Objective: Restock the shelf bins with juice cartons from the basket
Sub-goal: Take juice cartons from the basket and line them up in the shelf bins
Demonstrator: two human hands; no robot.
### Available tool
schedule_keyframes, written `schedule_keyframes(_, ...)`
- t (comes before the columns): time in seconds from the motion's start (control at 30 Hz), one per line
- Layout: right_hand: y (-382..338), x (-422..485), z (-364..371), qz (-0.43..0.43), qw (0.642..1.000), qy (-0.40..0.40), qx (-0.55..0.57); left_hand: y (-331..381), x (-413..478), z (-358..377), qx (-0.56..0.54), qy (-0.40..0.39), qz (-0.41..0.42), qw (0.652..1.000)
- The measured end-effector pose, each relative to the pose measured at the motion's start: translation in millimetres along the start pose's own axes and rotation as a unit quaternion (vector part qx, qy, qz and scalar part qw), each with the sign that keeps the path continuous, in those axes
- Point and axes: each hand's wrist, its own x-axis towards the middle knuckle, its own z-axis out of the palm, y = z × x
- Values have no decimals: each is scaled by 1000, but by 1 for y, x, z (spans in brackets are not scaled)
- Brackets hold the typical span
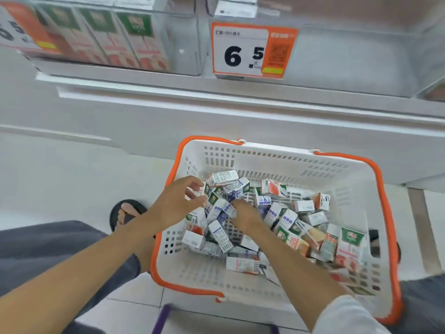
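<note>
In the head view, the white basket (265, 160) with the orange rim sits on the floor below the shelf. The juice cartons (289, 220) lie in it in a loose, jumbled heap.

The left hand (179, 203) hovers over the heap's left side, half open with its fingers curved, and holds nothing that I can make out. The right hand (245, 214) reaches in from the near right. Its fingertips are buried among the cartons, so its grip cannot be told.

A blue-and-white carton (218, 209) stands tilted between the two hands. Pulling one carton from underneath could topple its neighbours or drag extras out over the rim.

Up on the shelf, the left bin (108, 39) holds upright red-and-green cartons, while the right bin (337, 56), behind the price tag (240, 51), looks nearly bare. The heap mixes flavours, so a hasty grab risks putting the wrong kind in a bin.
</note>
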Motion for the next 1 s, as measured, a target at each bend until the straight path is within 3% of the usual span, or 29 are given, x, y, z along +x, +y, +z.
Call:
schedule_keyframes(0.17, 13, -7, -38, -20, 999, 10, -34, 5, 12, 8, -44, -5, -36, 998)
schedule_keyframes(0.23, 16, -21, -58, -5, 996, 40, 81, 9, 15, 14, -85, 0, -50, 995)
schedule_keyframes(0.33, 5, -41, -87, -9, 944, 43, 327, 18, 18, 25, -149, -8, -86, 985)
schedule_keyframes(0.43, -10, -50, -100, -33, 885, -14, 465, 24, 18, 35, -263, -72, -163, 948)
schedule_keyframes(0.5, -18, -53, -98, -59, 848, -78, 521, 25, 17, 35, -345, -63, -190, 917)
schedule_keyframes(0.57, -19, -53, -85, -62, 862, -104, 493, 23, 15, 30, -331, -7, -170, 928)
schedule_keyframes(0.67, -16, -48, -46, -5, 939, -143, 312, 19, 13, 18, -278, 48, -146, 948)
schedule_keyframes(0.73, -17, -43, -13, 14, 965, -181, 189, 16, 12, 11, -304, 57, -145, 940)
schedule_keyframes(0.8, -22, -39, 11, 10, 979, -168, 113, 16, 11, 4, -334, 52, -143, 930)
schedule_keyframes(0.87, -24, -37, 17, 14, 986, -137, 98, 16, 11, 0, -343, 46, -141, 928)
schedule_keyframes(1.0, -18, -46, -31, 53, 961, -101, 252, 20, 13, -7, -348, 25, -146, 926)
